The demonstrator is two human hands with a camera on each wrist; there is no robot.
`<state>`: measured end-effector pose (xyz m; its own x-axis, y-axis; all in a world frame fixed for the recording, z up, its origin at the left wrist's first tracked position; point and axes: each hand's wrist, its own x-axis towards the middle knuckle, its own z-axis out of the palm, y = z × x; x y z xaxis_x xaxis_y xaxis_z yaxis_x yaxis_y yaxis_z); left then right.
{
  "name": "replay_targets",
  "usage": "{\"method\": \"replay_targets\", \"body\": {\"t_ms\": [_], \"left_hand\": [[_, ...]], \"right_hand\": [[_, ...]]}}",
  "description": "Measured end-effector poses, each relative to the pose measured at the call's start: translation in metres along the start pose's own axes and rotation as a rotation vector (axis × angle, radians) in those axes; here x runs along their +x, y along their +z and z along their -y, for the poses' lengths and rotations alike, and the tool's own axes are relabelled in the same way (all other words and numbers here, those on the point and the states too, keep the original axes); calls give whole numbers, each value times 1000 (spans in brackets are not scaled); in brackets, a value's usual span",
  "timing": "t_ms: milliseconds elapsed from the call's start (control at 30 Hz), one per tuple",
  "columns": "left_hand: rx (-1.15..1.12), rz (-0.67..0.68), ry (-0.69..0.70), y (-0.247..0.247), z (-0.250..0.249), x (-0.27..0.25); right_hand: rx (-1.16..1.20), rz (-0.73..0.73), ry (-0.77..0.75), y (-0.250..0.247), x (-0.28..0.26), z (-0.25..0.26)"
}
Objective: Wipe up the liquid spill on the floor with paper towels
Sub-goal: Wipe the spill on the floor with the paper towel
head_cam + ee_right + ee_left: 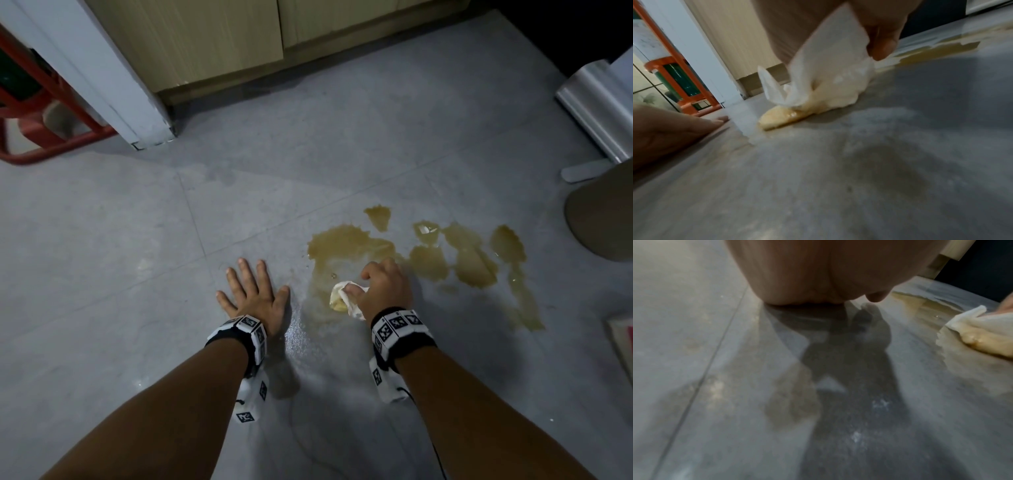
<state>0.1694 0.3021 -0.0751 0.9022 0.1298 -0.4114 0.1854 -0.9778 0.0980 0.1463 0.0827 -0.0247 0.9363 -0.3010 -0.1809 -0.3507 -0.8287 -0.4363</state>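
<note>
A yellow-brown liquid spill (445,255) spreads in several patches over the grey tiled floor (137,240). My right hand (383,284) grips a crumpled white paper towel (344,298) and holds it down on the wet floor at the near left end of the spill. The towel's lower edge (785,118) is soaked yellow; its upper part is white and dry. Spill patches (937,52) lie beyond it. My left hand (251,294) lies flat on the floor with fingers spread, left of the towel (978,335). Its palm (818,272) fills the top of the left wrist view.
A wooden cabinet (239,37) with a kickboard runs along the far side. A white door frame (102,75) and a red rack (44,113) stand at the far left. A shiny metal bin (603,109) and a round beige base (603,219) sit at the right.
</note>
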Motion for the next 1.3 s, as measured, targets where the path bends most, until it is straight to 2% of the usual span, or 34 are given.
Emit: {"method": "replay_targets", "body": {"t_ms": [100,200,267,333,400,500,600,667,767,833,933,1033,1100,1167,1233,1300], "left_hand": [[-7,33,-1,-3,-1,-1],[-7,45,1,-7,-2,0],[-7,81,-3,-9,-2,-1],[-16,97,-2,-9,-2,1],[-5,54,11,-6,-2,2],[-4,-11,-5,1,-1,1],[17,-17,-30,7,2,3],[14,17,-25,5,1,5],[-53,50,-29,-4,-2,2],[-61,51,-22,-6,-4,-1],[-40,36,-10,-5,-4,-3],[-53,15,1,-11,-3,-5],[-87,116,-5,-16,-4,-4],[-83,137,-5,-20,-5,-4],[-73,127,-6,-22,-6,-5],[-80,116,-18,-24,-8,-6]], "right_hand": [[-4,-93,-20,-4,-17,4],[-97,3,-84,13,-55,10],[-184,133,-107,37,-75,15],[-245,179,-119,52,-74,22],[-271,237,-140,57,-64,31],[-284,293,-266,56,-63,41],[-262,398,-379,47,-84,21],[-250,357,-425,36,-90,-5],[-257,277,-376,29,-74,-14],[-215,262,-280,35,-57,12],[-204,335,-166,51,-39,54],[-237,393,-239,54,-55,68],[-249,462,-361,53,-77,54],[-262,509,-430,52,-87,23],[-289,427,-391,47,-82,-5],[-298,331,-292,44,-65,-5]]}}
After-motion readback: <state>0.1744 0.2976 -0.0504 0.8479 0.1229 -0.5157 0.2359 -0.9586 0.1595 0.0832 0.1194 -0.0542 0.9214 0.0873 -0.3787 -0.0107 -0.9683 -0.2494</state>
